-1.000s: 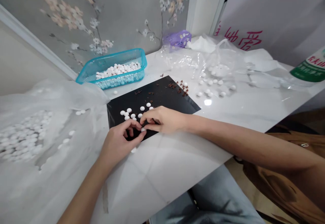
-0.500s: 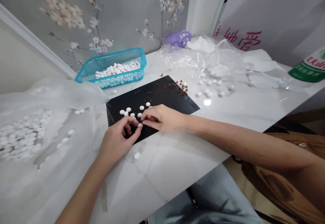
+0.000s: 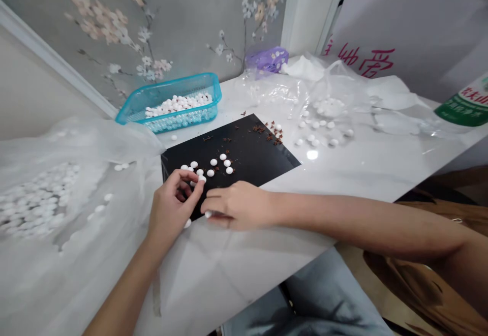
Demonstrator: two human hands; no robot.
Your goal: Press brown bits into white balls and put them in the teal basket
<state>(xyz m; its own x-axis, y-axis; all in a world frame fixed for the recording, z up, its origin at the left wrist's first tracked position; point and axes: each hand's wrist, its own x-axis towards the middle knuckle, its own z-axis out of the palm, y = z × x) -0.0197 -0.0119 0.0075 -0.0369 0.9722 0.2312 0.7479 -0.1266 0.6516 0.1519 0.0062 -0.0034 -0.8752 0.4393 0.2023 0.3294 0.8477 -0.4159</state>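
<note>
My left hand (image 3: 171, 201) hovers over the lower left corner of a black mat (image 3: 244, 145), its fingers curled just by a cluster of white round tablets (image 3: 213, 165). It holds nothing visible. My right hand (image 3: 236, 206) lies across the mat's lower edge, with its fingertips over a single white tablet (image 3: 208, 214). Another tablet (image 3: 187, 223) sits on the marble table (image 3: 244, 270) beneath my left hand. Small dark brown bits (image 3: 269, 131) are scattered over the mat's far corner.
A blue plastic basket (image 3: 170, 104) full of white tablets stands against the wall. Clear plastic sheeting (image 3: 38, 193) with many tablets lies to the left, and a crumpled plastic bag (image 3: 324, 117) with more lies to the right. A green-labelled bottle (image 3: 467, 104) stands at the far right.
My right hand has moved toward me down the mat, and the white tablet under its fingers has travelled with it. My left hand has drawn slightly left, away from the cluster.
</note>
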